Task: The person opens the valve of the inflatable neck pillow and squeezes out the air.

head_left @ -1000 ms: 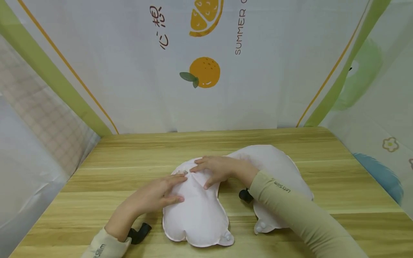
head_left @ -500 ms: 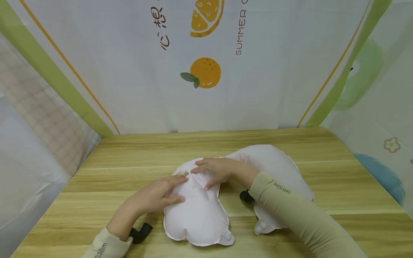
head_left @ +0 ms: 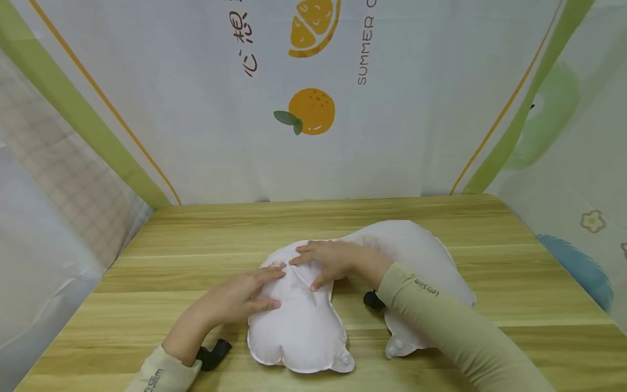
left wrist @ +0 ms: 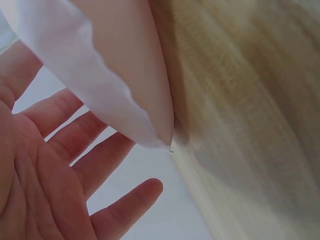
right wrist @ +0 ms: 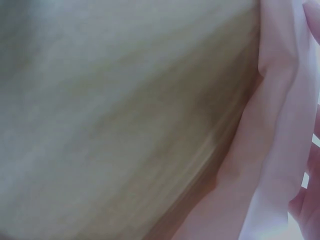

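Head view showed a pale pink inflatable neck pillow laid flat on a wooden table, roughly at its middle, with its U-shape bent so that one lobe pointed toward the near edge and the other curved off to the right. Both hands were pressed flat on the upper part of the near lobe: the left hand was spread with straight fingers over the pillow's left edge, and the right hand was laid with loosely extended fingers just beyond it, the fingertips of the two almost touching. A small valve was seen between those fingertips. It was judged that uneven pressure could let the slick skin slide on the smooth tabletop, or that trapped air could be driven into the far lobe instead of out. The pillow's surface appeared soft, matte and faintly wrinkled, with a welded seam round its rim and snap buttons at the lobe tips. The table was of light, straight-grained laminate. A printed curtain with orange fruit motifs was hung behind, and olive sleeves were worn.
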`<action>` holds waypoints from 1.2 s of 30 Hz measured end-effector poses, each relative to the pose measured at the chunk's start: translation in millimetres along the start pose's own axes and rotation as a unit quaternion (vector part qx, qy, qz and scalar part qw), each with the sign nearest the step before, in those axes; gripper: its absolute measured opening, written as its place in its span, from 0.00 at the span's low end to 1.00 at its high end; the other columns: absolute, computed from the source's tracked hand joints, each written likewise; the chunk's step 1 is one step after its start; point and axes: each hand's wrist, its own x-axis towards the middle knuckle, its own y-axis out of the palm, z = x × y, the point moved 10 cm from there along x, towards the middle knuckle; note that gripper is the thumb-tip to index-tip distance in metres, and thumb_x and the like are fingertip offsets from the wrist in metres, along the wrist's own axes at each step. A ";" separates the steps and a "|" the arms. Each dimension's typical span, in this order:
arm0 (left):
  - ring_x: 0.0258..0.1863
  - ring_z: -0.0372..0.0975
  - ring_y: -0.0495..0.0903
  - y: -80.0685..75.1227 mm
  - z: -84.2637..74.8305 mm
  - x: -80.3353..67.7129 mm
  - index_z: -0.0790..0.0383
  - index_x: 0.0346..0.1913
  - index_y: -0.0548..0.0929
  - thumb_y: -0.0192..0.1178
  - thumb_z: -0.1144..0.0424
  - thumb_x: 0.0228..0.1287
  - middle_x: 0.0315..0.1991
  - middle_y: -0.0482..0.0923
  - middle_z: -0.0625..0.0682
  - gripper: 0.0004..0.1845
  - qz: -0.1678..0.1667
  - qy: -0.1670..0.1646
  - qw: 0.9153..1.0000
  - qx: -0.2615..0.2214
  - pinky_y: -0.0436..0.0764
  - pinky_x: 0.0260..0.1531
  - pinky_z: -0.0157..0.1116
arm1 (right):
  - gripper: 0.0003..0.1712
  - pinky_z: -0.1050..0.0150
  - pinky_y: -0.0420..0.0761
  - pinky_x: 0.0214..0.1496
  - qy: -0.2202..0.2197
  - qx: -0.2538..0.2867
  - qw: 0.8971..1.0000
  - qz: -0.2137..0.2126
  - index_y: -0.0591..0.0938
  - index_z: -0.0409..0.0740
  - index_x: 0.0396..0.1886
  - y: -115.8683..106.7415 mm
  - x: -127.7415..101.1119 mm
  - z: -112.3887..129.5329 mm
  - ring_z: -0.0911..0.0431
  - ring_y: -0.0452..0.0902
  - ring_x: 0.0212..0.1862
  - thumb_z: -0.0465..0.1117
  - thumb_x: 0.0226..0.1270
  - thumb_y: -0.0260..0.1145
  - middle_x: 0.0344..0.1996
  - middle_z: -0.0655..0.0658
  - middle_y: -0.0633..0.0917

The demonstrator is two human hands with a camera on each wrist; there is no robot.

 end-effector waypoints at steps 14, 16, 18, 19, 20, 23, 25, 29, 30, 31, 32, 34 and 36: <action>0.69 0.59 0.68 0.7 0.3 2.6 0.68 0.68 0.72 0.61 0.50 0.69 0.69 0.71 0.62 0.32 0.005 0.009 1.000 0.004 0.67 0.68 0.59 | 0.40 0.42 0.57 0.79 0.008 -0.019 1.000 0.001 0.70 0.59 0.73 4.7 2.0 -4.8 0.43 0.52 0.79 0.54 0.61 0.73 0.77 0.45 0.62; 0.69 0.59 0.68 1.1 0.3 2.9 0.68 0.68 0.72 0.61 0.50 0.69 0.69 0.71 0.62 0.32 0.007 0.009 1.000 0.006 0.67 0.68 0.59 | 0.40 0.42 0.56 0.79 0.011 -0.021 1.000 0.003 0.70 0.59 0.73 5.0 1.7 -5.0 0.44 0.52 0.79 0.54 0.61 0.72 0.78 0.45 0.62; 0.69 0.58 0.69 1.5 0.1 3.3 0.68 0.68 0.72 0.60 0.50 0.69 0.69 0.72 0.62 0.32 0.009 0.010 1.000 0.006 0.68 0.68 0.58 | 0.40 0.42 0.56 0.79 0.015 -0.021 1.000 0.005 0.70 0.60 0.73 5.3 1.1 -5.2 0.44 0.51 0.79 0.54 0.61 0.72 0.78 0.46 0.61; 0.69 0.58 0.69 1.7 0.1 3.5 0.68 0.68 0.72 0.60 0.51 0.69 0.68 0.72 0.61 0.32 0.010 0.010 1.000 0.006 0.68 0.68 0.58 | 0.40 0.42 0.56 0.79 0.015 -0.021 1.000 0.006 0.70 0.60 0.73 5.4 0.9 -5.1 0.44 0.51 0.79 0.55 0.61 0.72 0.78 0.46 0.61; 0.69 0.58 0.69 1.8 0.0 3.6 0.68 0.68 0.72 0.60 0.50 0.69 0.68 0.72 0.61 0.32 0.010 0.010 1.000 0.006 0.68 0.68 0.58 | 0.40 0.41 0.56 0.79 0.017 -0.022 1.000 0.007 0.70 0.60 0.73 5.5 0.7 -5.0 0.44 0.51 0.80 0.55 0.62 0.72 0.78 0.47 0.61; 0.69 0.58 0.69 2.0 0.1 3.6 0.68 0.68 0.72 0.60 0.50 0.70 0.69 0.72 0.62 0.32 0.012 0.009 1.000 0.003 0.67 0.68 0.58 | 0.40 0.41 0.56 0.79 0.017 -0.023 1.000 0.007 0.70 0.61 0.73 6.2 0.8 -5.3 0.45 0.51 0.80 0.55 0.62 0.72 0.78 0.47 0.61; 0.69 0.59 0.68 2.3 0.5 3.7 0.68 0.68 0.72 0.60 0.50 0.70 0.69 0.71 0.62 0.32 0.013 0.008 1.000 0.002 0.67 0.68 0.58 | 0.39 0.41 0.56 0.79 0.018 -0.024 1.000 0.007 0.70 0.61 0.73 6.8 1.3 -5.5 0.45 0.51 0.80 0.55 0.62 0.72 0.78 0.48 0.61; 0.70 0.59 0.68 3.5 1.7 3.9 0.68 0.69 0.71 0.60 0.49 0.70 0.69 0.71 0.62 0.33 0.016 0.005 1.000 0.000 0.66 0.69 0.58 | 0.39 0.41 0.55 0.79 0.021 -0.026 0.999 0.011 0.70 0.63 0.73 8.1 2.6 -6.5 0.46 0.50 0.80 0.56 0.62 0.72 0.78 0.49 0.61; 0.70 0.59 0.68 3.8 1.8 3.9 0.68 0.68 0.71 0.60 0.49 0.70 0.69 0.71 0.62 0.32 0.017 0.005 1.000 0.001 0.67 0.69 0.58 | 0.39 0.42 0.55 0.79 0.021 -0.026 0.999 0.012 0.70 0.63 0.73 8.5 2.9 -6.6 0.46 0.50 0.80 0.56 0.62 0.72 0.78 0.49 0.61; 0.70 0.58 0.68 3.9 1.9 3.9 0.68 0.68 0.71 0.60 0.49 0.70 0.69 0.71 0.62 0.32 0.017 0.005 1.000 0.001 0.67 0.69 0.58 | 0.39 0.41 0.55 0.79 0.022 -0.027 0.999 0.012 0.70 0.63 0.73 8.8 3.1 -6.8 0.46 0.50 0.80 0.56 0.62 0.72 0.78 0.49 0.61; 0.70 0.58 0.68 4.0 1.9 3.9 0.68 0.68 0.72 0.60 0.50 0.70 0.69 0.71 0.62 0.32 0.018 0.005 1.000 0.001 0.67 0.69 0.58 | 0.39 0.42 0.55 0.79 0.023 -0.028 0.999 0.013 0.70 0.63 0.73 9.0 3.3 -6.9 0.46 0.50 0.80 0.56 0.62 0.71 0.78 0.49 0.61; 0.70 0.58 0.68 4.2 1.8 4.0 0.68 0.68 0.72 0.60 0.50 0.70 0.69 0.71 0.62 0.32 0.018 0.005 1.000 0.001 0.67 0.69 0.58 | 0.39 0.42 0.55 0.79 0.025 -0.030 0.999 0.015 0.70 0.63 0.73 9.3 3.4 -7.1 0.45 0.49 0.80 0.56 0.62 0.71 0.78 0.49 0.61; 0.70 0.58 0.68 4.5 1.7 4.1 0.68 0.68 0.72 0.60 0.50 0.70 0.69 0.71 0.62 0.32 0.019 0.005 1.000 0.002 0.67 0.68 0.58 | 0.39 0.42 0.55 0.79 0.027 -0.031 0.999 0.016 0.70 0.63 0.73 9.5 3.2 -7.3 0.45 0.49 0.80 0.56 0.62 0.71 0.78 0.50 0.61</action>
